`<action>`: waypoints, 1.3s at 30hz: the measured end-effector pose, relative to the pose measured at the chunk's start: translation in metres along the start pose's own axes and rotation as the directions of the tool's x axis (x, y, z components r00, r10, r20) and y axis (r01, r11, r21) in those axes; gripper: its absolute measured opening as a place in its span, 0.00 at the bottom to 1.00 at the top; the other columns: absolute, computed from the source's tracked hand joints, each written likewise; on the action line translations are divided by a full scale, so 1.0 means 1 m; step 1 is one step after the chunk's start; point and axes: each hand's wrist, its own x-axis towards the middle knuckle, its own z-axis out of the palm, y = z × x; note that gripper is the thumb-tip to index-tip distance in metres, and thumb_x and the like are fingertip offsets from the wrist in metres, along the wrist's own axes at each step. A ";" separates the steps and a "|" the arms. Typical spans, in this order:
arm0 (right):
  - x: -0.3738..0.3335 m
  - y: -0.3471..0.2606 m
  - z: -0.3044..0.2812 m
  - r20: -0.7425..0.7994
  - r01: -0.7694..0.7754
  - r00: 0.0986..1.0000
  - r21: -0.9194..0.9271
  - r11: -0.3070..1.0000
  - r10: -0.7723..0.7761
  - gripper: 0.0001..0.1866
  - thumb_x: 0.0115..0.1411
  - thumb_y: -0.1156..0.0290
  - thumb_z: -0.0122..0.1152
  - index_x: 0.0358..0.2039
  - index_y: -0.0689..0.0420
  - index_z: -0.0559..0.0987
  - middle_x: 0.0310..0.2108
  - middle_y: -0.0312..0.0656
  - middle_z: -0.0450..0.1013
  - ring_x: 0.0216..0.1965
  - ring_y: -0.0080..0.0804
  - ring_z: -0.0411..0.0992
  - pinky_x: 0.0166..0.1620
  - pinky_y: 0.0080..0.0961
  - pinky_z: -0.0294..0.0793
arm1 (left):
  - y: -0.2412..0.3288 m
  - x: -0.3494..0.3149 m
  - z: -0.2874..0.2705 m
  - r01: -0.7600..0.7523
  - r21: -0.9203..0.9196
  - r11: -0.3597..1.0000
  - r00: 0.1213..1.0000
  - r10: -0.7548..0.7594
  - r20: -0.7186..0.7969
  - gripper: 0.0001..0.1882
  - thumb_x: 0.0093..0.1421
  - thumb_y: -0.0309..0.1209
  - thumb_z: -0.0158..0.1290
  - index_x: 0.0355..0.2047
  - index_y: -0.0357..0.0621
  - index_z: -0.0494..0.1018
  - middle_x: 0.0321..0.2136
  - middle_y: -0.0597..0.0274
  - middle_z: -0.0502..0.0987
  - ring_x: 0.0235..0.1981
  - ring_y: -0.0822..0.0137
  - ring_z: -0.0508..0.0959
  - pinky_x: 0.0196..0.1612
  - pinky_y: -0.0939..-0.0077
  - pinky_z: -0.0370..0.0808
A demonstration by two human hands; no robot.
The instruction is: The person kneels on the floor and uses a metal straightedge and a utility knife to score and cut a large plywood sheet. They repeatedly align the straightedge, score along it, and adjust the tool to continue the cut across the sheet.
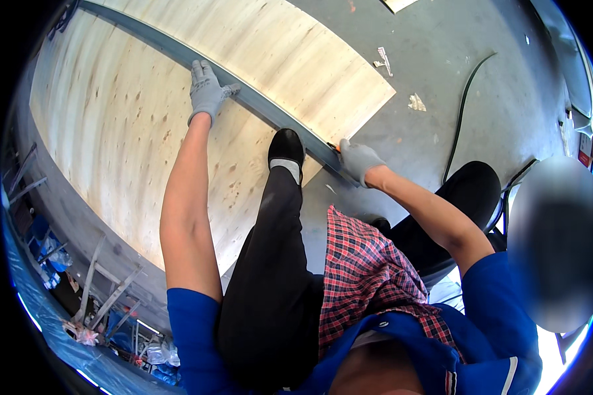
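A long grey metal bar (265, 110) lies diagonally across a pale plywood sheet (125, 125). My left hand (208, 92), in a grey glove, rests on the bar with fingers stretched out and thumb apart. At the bar's near right end, my gloved right hand (360, 160) is closed around what looks like a utility knife (335, 147). Only its orange and dark end shows beside the bar, close to the plywood's edge; its blade cannot be made out. My black shoe (286, 146) presses on the bar between my two hands.
A black cable (464, 105) curves over the grey floor (435, 39) at right, near paper scraps (416, 103). Metal frames (105, 283) and plastic bags stand at lower left. A blurred shape (560, 243) fills part of the right side.
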 end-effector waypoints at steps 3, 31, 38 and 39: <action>-0.026 0.019 0.011 0.040 -0.063 0.997 0.037 0.997 0.061 0.13 0.65 0.66 0.44 0.39 0.64 0.69 0.28 0.61 0.76 0.31 0.60 0.77 0.36 0.50 0.74 | 0.000 -0.005 0.001 0.002 0.000 1.000 1.000 -0.002 0.019 0.62 0.45 0.55 0.67 0.68 0.31 0.46 0.70 0.40 0.45 0.71 0.47 0.48 0.70 0.62 0.53; -0.025 0.012 0.010 -0.050 -0.020 0.998 0.055 0.998 0.023 0.13 0.66 0.64 0.43 0.37 0.62 0.68 0.30 0.59 0.77 0.32 0.59 0.76 0.36 0.51 0.73 | -0.004 -0.006 0.002 -0.021 0.006 1.000 1.000 0.021 0.003 0.62 0.45 0.55 0.67 0.68 0.31 0.45 0.70 0.40 0.43 0.71 0.47 0.47 0.70 0.63 0.53; 0.000 0.006 0.002 -0.022 -0.009 1.000 0.005 1.000 0.010 0.15 0.67 0.62 0.42 0.38 0.63 0.69 0.31 0.60 0.77 0.34 0.59 0.76 0.39 0.51 0.74 | 0.002 0.001 -0.005 -0.004 0.027 1.000 1.000 0.004 0.015 0.63 0.45 0.55 0.67 0.68 0.31 0.45 0.70 0.41 0.43 0.71 0.48 0.47 0.69 0.61 0.54; -0.003 0.009 0.003 0.015 -0.062 0.998 0.019 0.998 0.062 0.15 0.67 0.62 0.42 0.39 0.63 0.69 0.31 0.60 0.77 0.34 0.59 0.76 0.39 0.51 0.74 | 0.004 0.001 -0.005 0.010 0.038 0.999 0.999 -0.012 0.044 0.63 0.45 0.55 0.67 0.68 0.31 0.45 0.70 0.41 0.42 0.71 0.48 0.46 0.69 0.61 0.54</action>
